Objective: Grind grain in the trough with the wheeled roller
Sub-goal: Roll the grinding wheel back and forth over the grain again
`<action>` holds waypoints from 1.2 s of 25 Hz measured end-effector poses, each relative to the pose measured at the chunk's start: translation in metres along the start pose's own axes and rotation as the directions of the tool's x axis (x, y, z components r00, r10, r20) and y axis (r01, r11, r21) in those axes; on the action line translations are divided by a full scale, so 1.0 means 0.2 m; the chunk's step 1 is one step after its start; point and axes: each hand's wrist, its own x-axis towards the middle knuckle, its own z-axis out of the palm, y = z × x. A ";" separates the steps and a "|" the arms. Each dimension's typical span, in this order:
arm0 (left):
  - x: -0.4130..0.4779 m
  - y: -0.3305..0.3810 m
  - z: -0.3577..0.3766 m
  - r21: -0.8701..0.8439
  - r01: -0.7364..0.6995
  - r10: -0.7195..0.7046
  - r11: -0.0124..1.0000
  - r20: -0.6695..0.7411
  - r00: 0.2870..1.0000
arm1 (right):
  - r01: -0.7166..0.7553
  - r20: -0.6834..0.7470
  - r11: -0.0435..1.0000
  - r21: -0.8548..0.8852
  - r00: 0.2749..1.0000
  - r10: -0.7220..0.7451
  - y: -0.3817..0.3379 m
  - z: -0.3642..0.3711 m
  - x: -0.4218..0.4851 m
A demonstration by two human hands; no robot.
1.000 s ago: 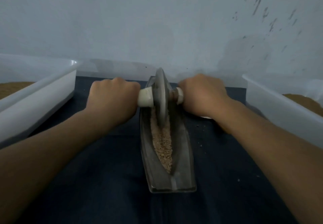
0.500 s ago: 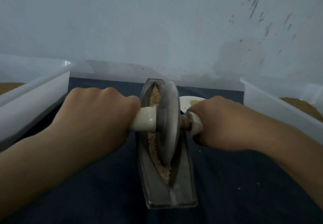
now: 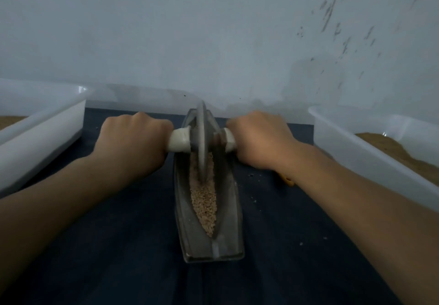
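Note:
A grey boat-shaped metal trough (image 3: 228, 235) lies lengthwise on the dark blue cloth (image 3: 118, 245), its groove holding tan grain (image 3: 204, 205). The wheeled roller (image 3: 202, 143), a grey metal disc on a white axle handle, stands upright in the groove at the trough's far end. My left hand (image 3: 133, 143) grips the left handle and my right hand (image 3: 259, 138) grips the right handle. Each palm hides the outer end of its handle.
A white plastic tub (image 3: 42, 138) sits at the left with tan material in it. Another white tub (image 3: 370, 152) at the right holds brown grain. A pale wall rises right behind the trough. Loose crumbs dot the cloth right of the trough, near a small yellow object (image 3: 288, 181) under my right wrist.
The roller has rolled from the trough's middle back to its far end, both hands going with it. The near stretch of grain is uncovered again.

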 end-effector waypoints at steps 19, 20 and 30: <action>0.03 0.01 -0.08 -0.018 0.035 -0.031 0.999 0.188 0.982 | -0.059 -0.095 0.998 -0.024 0.994 0.057 -0.02 0.03 -0.06; -0.04 0.00 -0.10 -0.025 0.007 -0.002 1.000 0.175 0.985 | -0.032 -0.102 0.999 -0.028 0.994 0.029 -0.03 -0.01 -0.13; -0.10 0.05 -0.03 0.004 0.028 -0.028 1.000 -0.057 0.998 | -0.079 0.022 0.997 -0.027 0.997 0.079 0.00 0.02 -0.04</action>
